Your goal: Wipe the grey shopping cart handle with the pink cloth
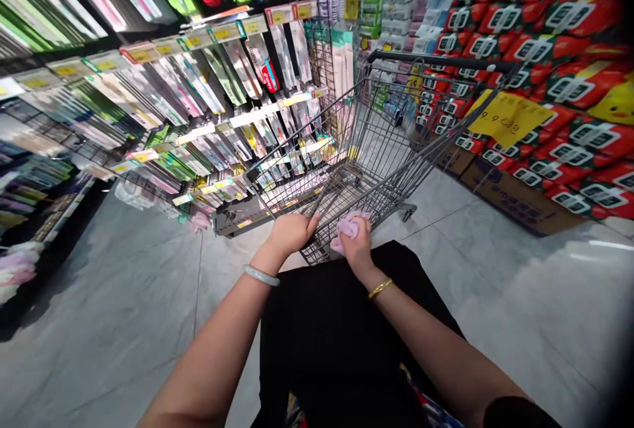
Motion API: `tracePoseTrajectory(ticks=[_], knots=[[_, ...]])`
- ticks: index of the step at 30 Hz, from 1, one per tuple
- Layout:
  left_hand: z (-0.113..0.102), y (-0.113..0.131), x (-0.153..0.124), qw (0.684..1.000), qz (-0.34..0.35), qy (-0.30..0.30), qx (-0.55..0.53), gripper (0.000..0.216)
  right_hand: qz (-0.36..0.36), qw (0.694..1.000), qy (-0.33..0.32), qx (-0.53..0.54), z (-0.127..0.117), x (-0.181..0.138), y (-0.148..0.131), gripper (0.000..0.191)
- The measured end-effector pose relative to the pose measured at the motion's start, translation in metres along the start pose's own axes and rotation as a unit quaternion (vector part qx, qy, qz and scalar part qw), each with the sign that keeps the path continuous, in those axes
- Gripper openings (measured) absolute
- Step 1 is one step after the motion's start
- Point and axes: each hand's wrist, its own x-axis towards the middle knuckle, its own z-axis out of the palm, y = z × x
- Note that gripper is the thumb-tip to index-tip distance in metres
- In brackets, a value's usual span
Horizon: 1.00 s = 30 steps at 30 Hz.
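Note:
A grey wire shopping cart (364, 131) stands in front of my knees, its near end low and close to me. My left hand (291, 232), with a pale bangle at the wrist, is closed at the cart's near left corner, thumb along the wire; its other fingertips are hidden. In my right hand (358, 246), above a gold bracelet, is a bunched lilac cloth (348, 226). The cloth lies against the cart's near top wires. Inside the basket only bare wire mesh shows.
Shelves of packaged toothbrushes (183, 84) run along the left, close to the cart. Red packs (525, 38) are stacked on cardboard boxes (520, 200) at the right. A yellow price sign (510, 117) hangs before them. Grey tiled floor (133, 322) surrounds me.

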Motion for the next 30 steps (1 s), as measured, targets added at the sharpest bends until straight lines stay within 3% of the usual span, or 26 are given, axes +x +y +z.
tracePoseTrajectory(ticks=[5, 8, 13, 16, 21, 26, 30], knots=[[0.003, 0.002, 0.002, 1.000, -0.015, 0.004, -0.005, 0.077, 0.008, 0.998, -0.018, 0.060, 0.004, -0.016, -0.010, 0.028], [0.007, 0.004, 0.003, 0.999, -0.028, 0.027, -0.021, 0.078, -0.044, 0.993, -0.068, 0.091, -0.002, -0.011, -0.021, 0.030], [0.010, 0.011, 0.002, 0.997, -0.047, 0.040, -0.048, 0.076, -0.198, 0.955, -0.203, -0.082, -0.010, -0.022, 0.004, 0.015], [0.007, 0.014, -0.001, 0.997, -0.057, 0.039, -0.038, 0.074, -0.229, 0.933, -0.262, -0.090, -0.013, -0.028, 0.013, 0.017], [0.005, 0.014, -0.004, 0.997, -0.063, 0.031, -0.034, 0.072, -0.260, 0.939, -0.225, -0.016, -0.012, -0.041, -0.013, 0.022], [0.006, 0.016, -0.004, 0.996, -0.059, 0.047, -0.054, 0.071, -0.292, 0.901, -0.287, -0.143, -0.002, -0.059, -0.006, 0.028], [0.007, 0.017, -0.006, 0.993, -0.040, 0.068, -0.087, 0.069, -0.311, 0.897, -0.282, -0.139, -0.001, -0.063, -0.007, 0.029]])
